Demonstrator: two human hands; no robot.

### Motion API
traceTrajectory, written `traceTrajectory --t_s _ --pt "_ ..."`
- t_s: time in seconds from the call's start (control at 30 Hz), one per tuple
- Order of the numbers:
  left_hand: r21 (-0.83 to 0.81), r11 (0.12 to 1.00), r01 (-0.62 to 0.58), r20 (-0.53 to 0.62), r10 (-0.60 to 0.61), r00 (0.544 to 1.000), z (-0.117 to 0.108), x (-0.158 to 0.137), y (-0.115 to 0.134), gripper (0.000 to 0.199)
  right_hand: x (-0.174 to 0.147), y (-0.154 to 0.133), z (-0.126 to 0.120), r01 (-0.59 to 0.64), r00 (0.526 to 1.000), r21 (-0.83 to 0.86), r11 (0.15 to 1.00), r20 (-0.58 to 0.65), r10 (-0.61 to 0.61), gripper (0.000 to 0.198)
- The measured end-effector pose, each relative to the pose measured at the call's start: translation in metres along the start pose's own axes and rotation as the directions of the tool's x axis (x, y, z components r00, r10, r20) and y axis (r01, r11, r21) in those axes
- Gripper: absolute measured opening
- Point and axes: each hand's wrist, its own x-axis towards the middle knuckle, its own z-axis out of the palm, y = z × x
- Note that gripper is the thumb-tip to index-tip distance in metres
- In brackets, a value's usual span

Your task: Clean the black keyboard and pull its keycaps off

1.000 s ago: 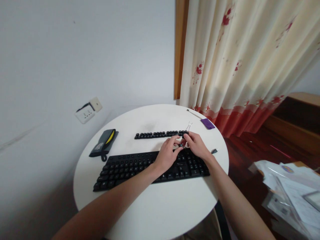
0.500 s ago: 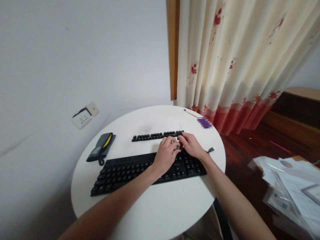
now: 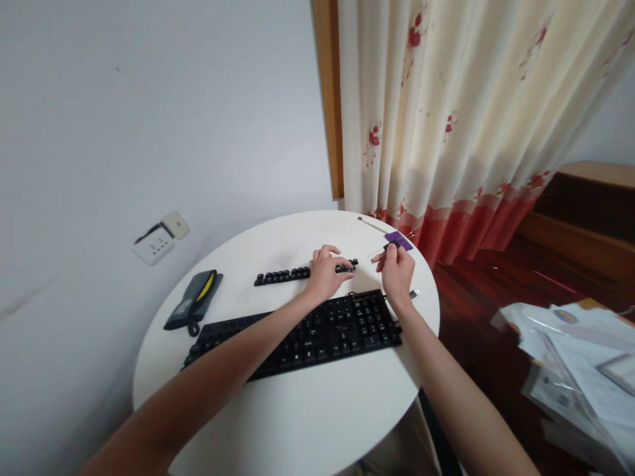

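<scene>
My left hand [image 3: 327,272] bends over the right part of a row of loose black keycaps [image 3: 280,276]. Its thumb and forefinger close around a black keycap [image 3: 343,268] there, partly covered by the fingers. To the right, my right hand [image 3: 397,270] is raised above the table, closed on the black handle of a wire keycap puller [image 3: 391,244]. Thin wire loops stick out on both sides of that handle. A black keyboard [image 3: 327,334] lies below both hands, its left part hidden behind my left forearm.
On the white round table [image 3: 297,423] lie a grey pouch with a yellow stripe [image 3: 193,299] at left, a thin stick with a dark tip [image 3: 372,223] and a purple piece [image 3: 404,242] at the back right. A USB plug [image 3: 414,294] rests near the right edge. Wall and curtain [image 3: 421,132] stand behind.
My hands have moved apart. The left went from above the keyboard to the keycap row; the right rose and swung right with the keycap puller. The camera view shifted slightly.
</scene>
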Motion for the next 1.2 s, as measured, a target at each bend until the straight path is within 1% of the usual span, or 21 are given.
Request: traceTrajectory --t_s 0.07,0.13,0.23,0.3,0.4,0.53,0.6,0.7,0.77,0.8,0.9,1.2 --pt "0.044 0.999 -0.024 0.069 0.021 0.997 0.017 0.013 -0.001 0.014 0.000 0.001 0.000 0.017 1.000 -0.001 1.000 -0.013 -0.017 0.041" --pt "0.074 0.996 -0.048 0.113 0.039 0.993 0.033 0.021 0.001 0.014 -0.001 0.003 0.001 0.033 0.999 -0.014 0.999 -0.009 -0.034 0.042" --pt "0.092 0.993 -0.071 0.136 0.058 0.989 0.051 0.028 0.003 0.013 -0.001 0.008 0.003 0.057 0.998 -0.043 0.997 -0.010 -0.058 0.042" --pt "0.097 0.993 -0.072 0.130 0.059 0.990 0.056 0.032 0.002 0.013 -0.001 0.011 0.004 0.070 0.998 -0.054 0.996 -0.004 -0.070 0.042" --pt "0.127 0.989 -0.077 0.108 0.064 0.992 0.057 0.036 -0.002 0.016 -0.002 0.010 0.004 0.078 0.997 -0.044 0.996 0.009 -0.078 0.042" --pt "0.176 0.975 -0.133 0.070 0.123 0.990 0.055 0.038 -0.006 0.036 -0.004 0.005 0.003 0.109 0.994 -0.017 0.994 0.000 -0.109 0.042" --pt "0.180 0.967 -0.181 0.076 0.170 0.982 0.056 0.039 -0.007 0.039 -0.004 0.004 0.003 0.123 0.992 -0.006 0.992 -0.008 -0.123 0.041" --pt "0.169 0.955 -0.244 0.121 0.225 0.967 0.056 0.041 -0.007 0.025 -0.005 0.005 0.003 0.132 0.991 -0.004 0.991 0.000 -0.132 0.042" --pt "0.160 0.953 -0.258 0.140 0.237 0.961 0.056 0.043 -0.008 0.015 -0.005 0.007 0.003 0.137 0.991 -0.016 0.990 0.004 -0.137 0.042" --pt "0.157 0.954 -0.257 0.144 0.235 0.961 0.056 0.044 -0.008 0.013 -0.005 0.007 0.003 0.137 0.991 -0.022 0.990 0.005 -0.137 0.042" --pt "0.147 0.959 -0.243 0.155 0.220 0.963 0.054 0.047 -0.012 0.015 -0.005 0.009 0.003 0.132 0.991 -0.028 0.991 0.012 -0.132 0.042" --pt "0.129 0.962 -0.239 0.176 0.214 0.961 0.052 0.047 -0.017 0.012 -0.006 0.007 0.003 0.127 0.992 -0.042 0.991 0.030 -0.126 0.043"
